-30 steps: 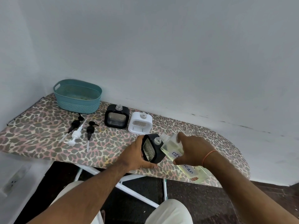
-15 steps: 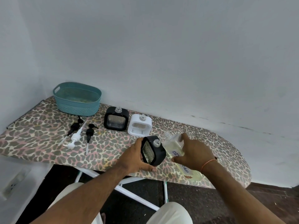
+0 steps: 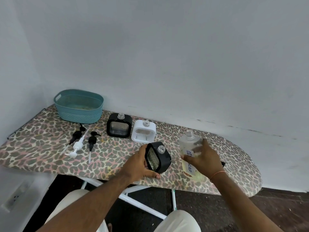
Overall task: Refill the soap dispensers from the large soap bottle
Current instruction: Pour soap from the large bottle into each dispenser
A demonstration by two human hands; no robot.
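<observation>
My left hand point(image 3: 138, 163) grips a black square soap dispenser point(image 3: 158, 157), tilted to the right, its clear neck uncapped. To its right the large clear soap bottle point(image 3: 189, 144) stands nearly upright on the leopard-print ironing board point(image 3: 41, 144), with pale yellow soap low inside and a handwritten label. My right hand point(image 3: 203, 156) wraps around the bottle's middle. The bottle's open neck is apart from the dispenser's. Behind them stand a second black dispenser point(image 3: 119, 125) and a white dispenser point(image 3: 144, 130), both uncapped.
Three pump heads lie left of the dispensers: two black pumps point(image 3: 76, 135) point(image 3: 92, 141) and a white pump point(image 3: 77, 146). A teal basket point(image 3: 78, 106) stands at the back left by the wall. The board's front edge runs just below my hands.
The large bottle has swung from tilted toward the dispenser to nearly upright and moved right. My left hand still holds the tilted black dispenser in about the same place.
</observation>
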